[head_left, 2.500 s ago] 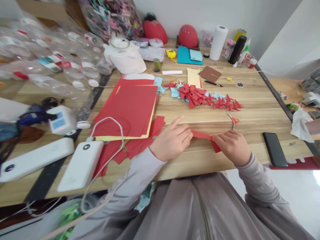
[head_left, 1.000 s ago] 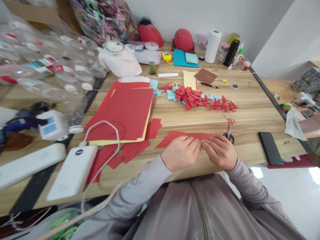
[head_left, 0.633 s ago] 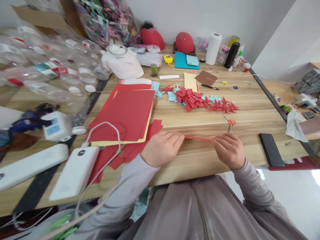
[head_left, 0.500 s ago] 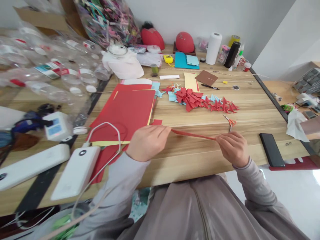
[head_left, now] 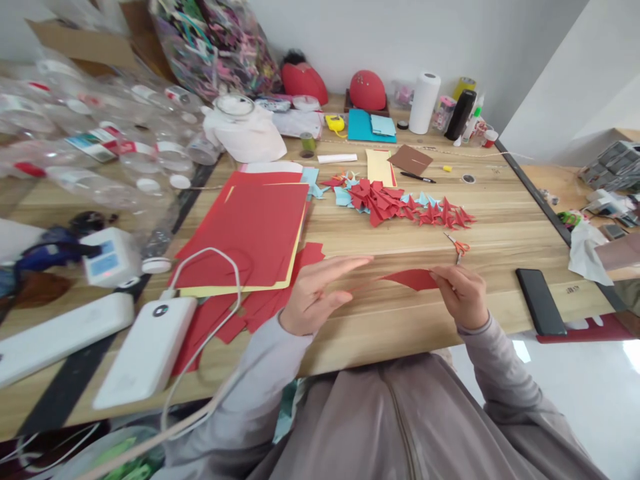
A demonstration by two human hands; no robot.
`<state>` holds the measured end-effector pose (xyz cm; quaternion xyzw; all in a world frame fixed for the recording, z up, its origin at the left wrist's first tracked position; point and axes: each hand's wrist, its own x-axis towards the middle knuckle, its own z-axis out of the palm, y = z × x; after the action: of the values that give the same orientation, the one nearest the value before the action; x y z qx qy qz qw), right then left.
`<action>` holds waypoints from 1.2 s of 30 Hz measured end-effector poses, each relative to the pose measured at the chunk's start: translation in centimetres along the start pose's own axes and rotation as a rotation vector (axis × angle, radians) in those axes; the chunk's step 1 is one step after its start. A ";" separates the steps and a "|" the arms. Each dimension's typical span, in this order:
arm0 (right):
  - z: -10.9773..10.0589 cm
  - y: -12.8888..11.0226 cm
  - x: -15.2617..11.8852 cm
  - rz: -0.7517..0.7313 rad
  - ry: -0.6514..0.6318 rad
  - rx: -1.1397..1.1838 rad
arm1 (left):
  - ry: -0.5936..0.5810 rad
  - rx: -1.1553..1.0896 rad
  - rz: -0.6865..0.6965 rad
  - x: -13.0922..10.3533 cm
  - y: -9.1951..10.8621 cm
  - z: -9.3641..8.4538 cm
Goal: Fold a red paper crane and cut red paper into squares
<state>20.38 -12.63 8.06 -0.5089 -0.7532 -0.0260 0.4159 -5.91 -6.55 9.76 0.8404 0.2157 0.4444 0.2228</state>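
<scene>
Our right hand (head_left: 461, 293) pinches red paper (head_left: 414, 279) near the scissors (head_left: 463, 247); our released left hand (head_left: 317, 297) gapes, with room beside the paper's free edge

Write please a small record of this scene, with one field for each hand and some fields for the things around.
left hand: open, holding nothing
right hand: pinching a red paper piece
scissors: just beyond the right hand, partly hidden
black phone: right of the right hand
folded paper pieces: red and light blue, heaped beyond the hands
</scene>
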 end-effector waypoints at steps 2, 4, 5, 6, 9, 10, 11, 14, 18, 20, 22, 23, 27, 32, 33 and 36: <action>0.2 0.0 0.0 -0.005 -0.007 -0.008 | -0.034 0.097 0.006 -0.1 0.1 0.6; 0.3 -0.1 0.1 -0.021 -0.036 -0.041 | -0.033 0.235 0.047 -0.2 0.2 1.2; 0.4 -0.3 0.1 -0.034 -0.059 -0.071 | -0.030 0.275 0.064 -0.2 0.3 1.5; 0.4 -0.5 0.3 -0.054 -0.084 -0.105 | -0.033 0.300 0.087 -0.2 0.5 1.6; 0.5 -1.2 0.7 -0.155 -0.155 -0.191 | -0.077 0.372 0.155 0.0 1.0 1.7; 0.5 -1.4 0.7 -0.196 -0.174 -0.208 | -0.092 0.400 0.173 0.0 1.2 1.5; 0.5 -1.5 0.8 -0.229 -0.188 -0.218 | -0.099 0.422 0.186 0.0 1.3 1.3; 0.5 -1.4 0.8 -0.261 -0.200 -0.222 | -0.071 0.430 0.181 -0.1 1.2 0.5; 0.3 -0.5 0.6 -0.257 -0.157 -0.193 | -0.002 0.409 0.152 -0.2 0.6 -0.7; 0.2 0.0 0.6 -0.258 -0.135 -0.174 | 0.009 0.426 0.138 -0.1 0.4 -1.2; 0.1 0.5 0.6 -0.249 -0.117 -0.165 | 0.007 0.449 0.141 0.1 0.2 -1.7; 0.1 0.8 0.5 -0.241 -0.107 -0.169 | 0.008 0.459 0.144 0.1 0.2 -1.9; 0.0 2.2 0.2 -0.179 -0.061 -0.223 | 0.044 0.480 0.133 0.1 -0.3 -2.6; -0.2 2.5 0.2 -0.040 0.016 -0.194 | 0.067 0.431 0.069 0.1 -0.7 -3.0; -0.2 2.3 0.4 -0.031 0.019 -0.183 | 0.048 0.408 0.077 0.2 -0.8 -2.9; 0.3 1.5 1.1 -0.094 -0.044 -0.170 | -0.033 0.326 0.083 0.8 -0.8 -2.0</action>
<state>21.19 -10.94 8.05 -0.5069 -0.7802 -0.0983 0.3530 -7.32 -5.10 10.91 0.8807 0.2465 0.3987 0.0686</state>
